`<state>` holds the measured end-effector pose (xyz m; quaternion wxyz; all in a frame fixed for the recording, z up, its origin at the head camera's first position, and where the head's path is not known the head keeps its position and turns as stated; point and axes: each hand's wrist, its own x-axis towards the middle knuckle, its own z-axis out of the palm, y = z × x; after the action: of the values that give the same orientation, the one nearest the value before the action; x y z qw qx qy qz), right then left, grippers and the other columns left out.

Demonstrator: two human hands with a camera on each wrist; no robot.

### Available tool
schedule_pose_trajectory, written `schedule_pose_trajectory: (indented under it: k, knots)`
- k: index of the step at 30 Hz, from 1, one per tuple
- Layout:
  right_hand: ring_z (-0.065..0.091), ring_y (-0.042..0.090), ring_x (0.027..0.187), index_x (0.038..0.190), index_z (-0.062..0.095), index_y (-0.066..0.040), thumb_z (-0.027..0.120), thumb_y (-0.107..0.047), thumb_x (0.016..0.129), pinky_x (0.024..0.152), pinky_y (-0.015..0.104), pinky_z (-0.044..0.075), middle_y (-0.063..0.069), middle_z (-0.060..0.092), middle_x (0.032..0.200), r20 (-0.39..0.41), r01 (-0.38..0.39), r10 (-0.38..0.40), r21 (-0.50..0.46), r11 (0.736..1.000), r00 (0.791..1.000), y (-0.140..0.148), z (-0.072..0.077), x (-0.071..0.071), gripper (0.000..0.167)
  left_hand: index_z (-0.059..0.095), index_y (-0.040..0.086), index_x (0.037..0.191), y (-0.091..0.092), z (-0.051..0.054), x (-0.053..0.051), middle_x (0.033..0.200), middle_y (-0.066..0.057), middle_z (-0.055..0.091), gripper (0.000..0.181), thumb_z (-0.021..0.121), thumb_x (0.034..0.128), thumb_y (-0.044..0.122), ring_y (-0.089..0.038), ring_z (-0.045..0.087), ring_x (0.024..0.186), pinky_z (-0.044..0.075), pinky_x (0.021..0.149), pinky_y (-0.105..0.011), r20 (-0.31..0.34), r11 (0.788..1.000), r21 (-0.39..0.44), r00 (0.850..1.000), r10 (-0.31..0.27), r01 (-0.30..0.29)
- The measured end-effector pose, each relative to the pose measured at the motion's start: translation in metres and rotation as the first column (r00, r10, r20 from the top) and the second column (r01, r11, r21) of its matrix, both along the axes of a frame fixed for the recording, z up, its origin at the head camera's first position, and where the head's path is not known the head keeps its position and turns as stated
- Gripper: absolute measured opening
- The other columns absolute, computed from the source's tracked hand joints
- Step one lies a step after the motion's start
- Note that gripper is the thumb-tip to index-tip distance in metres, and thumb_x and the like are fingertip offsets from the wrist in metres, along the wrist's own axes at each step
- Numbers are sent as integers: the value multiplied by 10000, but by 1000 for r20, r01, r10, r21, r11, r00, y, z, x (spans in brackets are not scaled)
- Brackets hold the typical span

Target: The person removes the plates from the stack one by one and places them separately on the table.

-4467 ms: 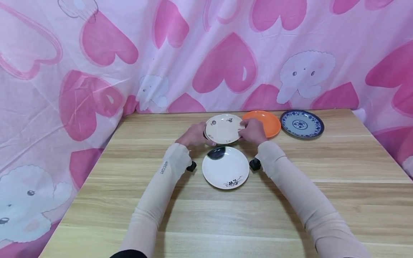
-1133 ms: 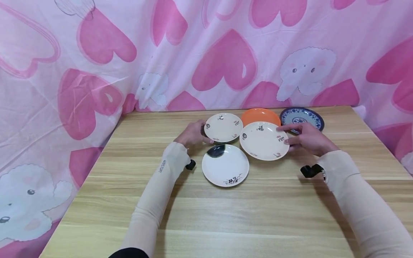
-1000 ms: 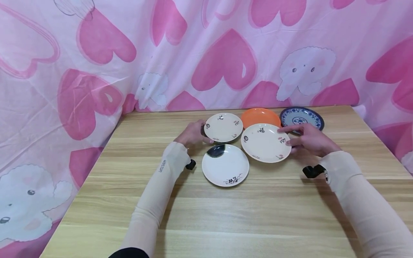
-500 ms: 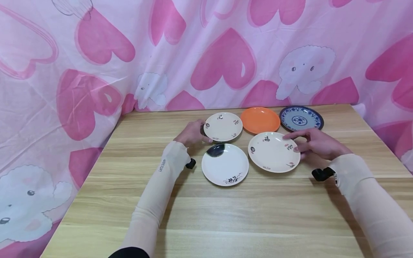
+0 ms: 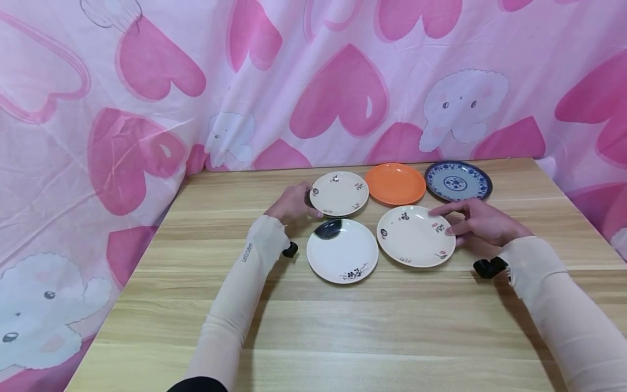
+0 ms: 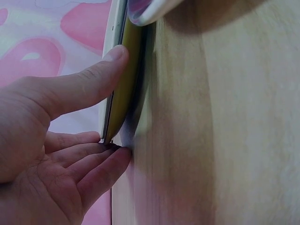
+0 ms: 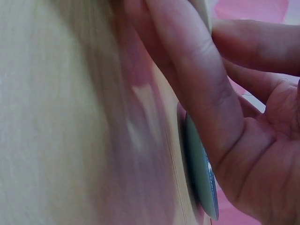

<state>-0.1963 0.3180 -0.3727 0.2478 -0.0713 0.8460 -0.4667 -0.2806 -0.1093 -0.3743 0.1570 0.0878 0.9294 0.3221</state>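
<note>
Thumb and fingers of my right hand (image 5: 487, 223) pinch the right rim of a cream plate with small dark and reddish motifs (image 5: 416, 236). That plate is at or just above the table, right of a white plate with a black patch and flower sprig (image 5: 343, 258). My left hand (image 5: 292, 204) rests against the left edge of a similar, smaller cream plate (image 5: 339, 190). In the left wrist view, fairly straight fingers (image 6: 101, 173) and the thumb touch that edge, and a yellowish, dark-rimmed plate (image 6: 126, 89) shows beneath it.
An orange plate (image 5: 395, 184) and a blue-and-white patterned plate with dark rim (image 5: 459, 181) stand along the back of the wooden table (image 5: 333, 337). A pink heart-print cloth (image 5: 343, 92) hangs behind and at the sides.
The right hand has taken the larger cream plate off the left stack and moved it right and toward me, lowering it beside the white plate. The left hand has stayed at the stack.
</note>
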Motion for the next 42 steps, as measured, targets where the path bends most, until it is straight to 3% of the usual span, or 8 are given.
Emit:
schedule_pose_trajectory:
  k: [10,26,31,36,42]
  knots:
    - [644,190,1014,1436,537,-62,658,-13,902,757,367,634,254,123,1644,33,8,-8,-6,1000,999,0,-2,0,550,504,91,1375,0,-1,0,1378,-126,592,749,892,739,165,-293,530,1300,413,1157,-451,-14,1000,-3,1000,-11,11]
    - [663,174,1002,1468,478,-35,650,0,900,796,381,631,261,91,1654,98,11,-6,-54,998,995,1,-6,0,595,508,101,1367,-1,-1,0,1382,-125,595,723,884,756,189,-291,530,1300,410,1155,-453,-14,999,-35,1000,-26,25]
    - [636,206,1012,1436,517,-40,666,-11,880,758,375,635,261,216,1622,58,-3,4,-18,1000,998,-1,-7,0,576,508,89,1353,-1,-2,0,1359,-130,603,708,881,758,180,-293,539,1281,420,1148,-456,-17,999,-26,1000,-21,21]
    - [501,310,1185,1383,578,-53,691,-40,862,776,325,624,215,404,1526,-3,1,-1,64,998,1000,-5,-8,0,533,512,84,1337,-1,-1,0,1338,-132,608,692,881,760,186,-286,544,1256,431,1136,-446,-21,999,-29,999,-24,23]
    - [454,341,1217,1352,613,-76,721,-66,861,788,286,603,201,467,1485,-38,-6,11,132,991,999,-9,-7,-1,503,519,97,1316,-1,-1,0,1320,-117,604,673,884,760,197,-266,533,1233,434,1130,-437,-10,1000,-23,1000,-6,6]
